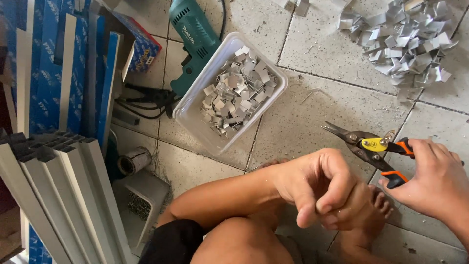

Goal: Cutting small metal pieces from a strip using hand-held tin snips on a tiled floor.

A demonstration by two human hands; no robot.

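Tin snips (370,148) with orange-and-black handles and a yellow oval label at the pivot are gripped by the right hand (435,183), fingers (424,155) wrapped closed around the handles, blades parted above the tiled floor (303,117). The left hand (315,188) is curled loosely; whether anything is pinched cannot be told. A clear tub (195,105) of metal clips lies beyond, beside a blue patterned box (141,46).

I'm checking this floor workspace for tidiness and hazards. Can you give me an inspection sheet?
Surface: tiled floor, metal scraps scattered.
Job's things: tin snips, blades slightly apart; clear plastic tub of cut metal pieces.
Clutter: loose pile of metal pieces; tape roll.
Hands: right hand grips the snips' handles; left hand loosely curled, holding nothing visible.
Cables: black cord by the green power drill.
Surroundings: metal profiles stacked at the picture's left; bare feet nearby.
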